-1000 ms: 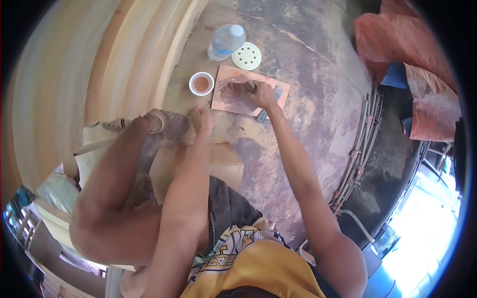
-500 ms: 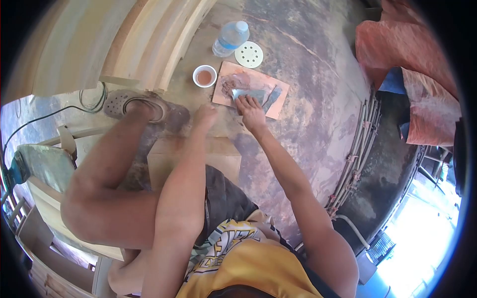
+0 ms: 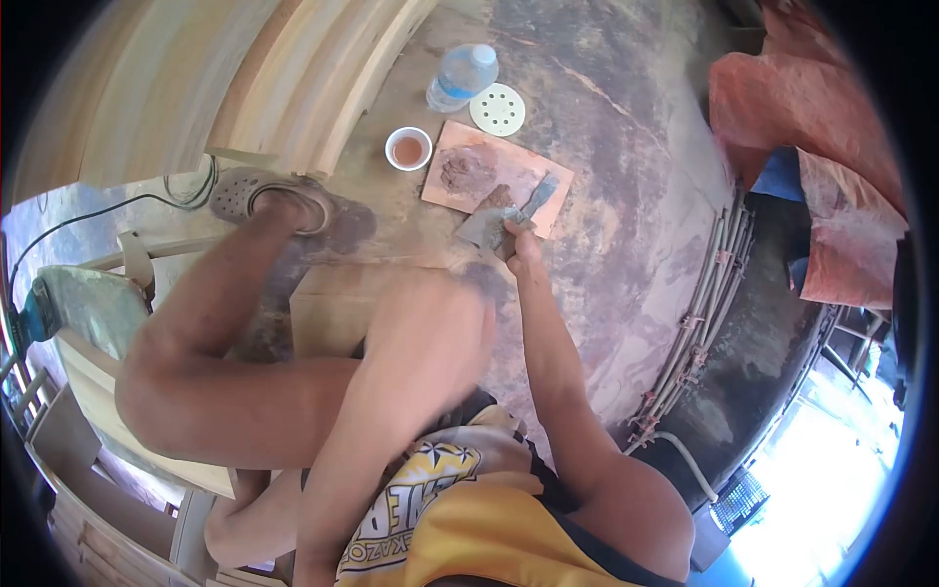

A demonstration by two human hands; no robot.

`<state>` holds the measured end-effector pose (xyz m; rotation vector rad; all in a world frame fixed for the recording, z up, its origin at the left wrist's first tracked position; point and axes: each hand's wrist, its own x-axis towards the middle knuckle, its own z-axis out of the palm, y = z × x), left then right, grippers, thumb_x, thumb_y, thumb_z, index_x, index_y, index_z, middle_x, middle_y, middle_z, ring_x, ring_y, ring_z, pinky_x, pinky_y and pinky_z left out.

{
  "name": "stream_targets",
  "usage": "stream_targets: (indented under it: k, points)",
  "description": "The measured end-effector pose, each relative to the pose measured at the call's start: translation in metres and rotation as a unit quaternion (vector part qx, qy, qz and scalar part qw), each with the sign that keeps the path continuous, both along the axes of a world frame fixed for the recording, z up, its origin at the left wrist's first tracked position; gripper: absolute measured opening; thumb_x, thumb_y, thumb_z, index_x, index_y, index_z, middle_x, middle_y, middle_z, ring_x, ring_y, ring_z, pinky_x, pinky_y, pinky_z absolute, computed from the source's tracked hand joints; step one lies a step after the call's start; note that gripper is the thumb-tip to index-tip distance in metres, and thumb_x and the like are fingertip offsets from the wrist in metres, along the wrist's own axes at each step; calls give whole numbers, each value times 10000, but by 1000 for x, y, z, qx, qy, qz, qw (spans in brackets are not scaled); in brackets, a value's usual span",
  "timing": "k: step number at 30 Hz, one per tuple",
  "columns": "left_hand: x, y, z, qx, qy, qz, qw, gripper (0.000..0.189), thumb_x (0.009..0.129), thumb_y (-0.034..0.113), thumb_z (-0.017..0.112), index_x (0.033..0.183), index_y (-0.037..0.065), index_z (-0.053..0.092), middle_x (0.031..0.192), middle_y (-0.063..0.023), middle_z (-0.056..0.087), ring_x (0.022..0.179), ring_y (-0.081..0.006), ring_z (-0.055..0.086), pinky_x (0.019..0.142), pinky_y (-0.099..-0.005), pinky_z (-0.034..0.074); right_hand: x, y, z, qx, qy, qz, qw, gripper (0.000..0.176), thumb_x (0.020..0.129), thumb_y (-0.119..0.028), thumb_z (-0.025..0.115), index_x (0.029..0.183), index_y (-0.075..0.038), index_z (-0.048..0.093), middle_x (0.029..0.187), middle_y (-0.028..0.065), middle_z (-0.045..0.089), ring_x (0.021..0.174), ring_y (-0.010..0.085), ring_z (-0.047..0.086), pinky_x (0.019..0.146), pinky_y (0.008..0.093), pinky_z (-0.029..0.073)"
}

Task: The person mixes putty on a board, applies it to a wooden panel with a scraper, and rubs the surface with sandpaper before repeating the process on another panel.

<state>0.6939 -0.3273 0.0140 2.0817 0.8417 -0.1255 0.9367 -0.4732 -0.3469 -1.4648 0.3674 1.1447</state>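
Note:
My right hand (image 3: 522, 248) is closed on a thin grey flat scraper (image 3: 481, 229), with brown paste on its far edge. The scraper sits by the near edge of a small wooden board (image 3: 446, 193). On that board lie a mound of brown paste (image 3: 468, 172) and a smeared putty knife (image 3: 541, 196). My left hand (image 3: 460, 318) is drawn back over a wooden box (image 3: 328, 311), close to my lap. Motion smears it, and its fingers cannot be made out.
A white cup (image 3: 408, 149) of brownish liquid stands left of the board. Behind are a water bottle (image 3: 463, 78) and a round disc with holes (image 3: 498, 109). Wooden panels (image 3: 284, 83) rise at upper left. Bundled sticks (image 3: 706, 303) and reddish sheeting (image 3: 792, 117) are on the right.
My right hand has lifted the scraper off the board and pulled it nearer, baring the paste mound. My left hand has swung back from beside the board toward my lap.

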Motion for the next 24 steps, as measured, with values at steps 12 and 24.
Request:
stream_targets:
  k: [12,24]
  points:
    - [-166,-36,52,-422,-118,91,894,253,833,114,763,1024,-43,709,991,-176,732,892,-246,725,795,-320,551,58,134,17,-169,-341,540,750,281,856,-165,657,1119,-70,679,951,159,703,884,290,703,783,428,554]
    - [-181,-50,41,-420,-166,140,881,259,864,158,753,1060,-4,707,1050,-150,729,943,-235,722,832,-305,566,13,90,45,-63,-656,710,248,479,964,-196,487,1437,-129,458,1485,76,491,1383,290,443,1155,444,313]
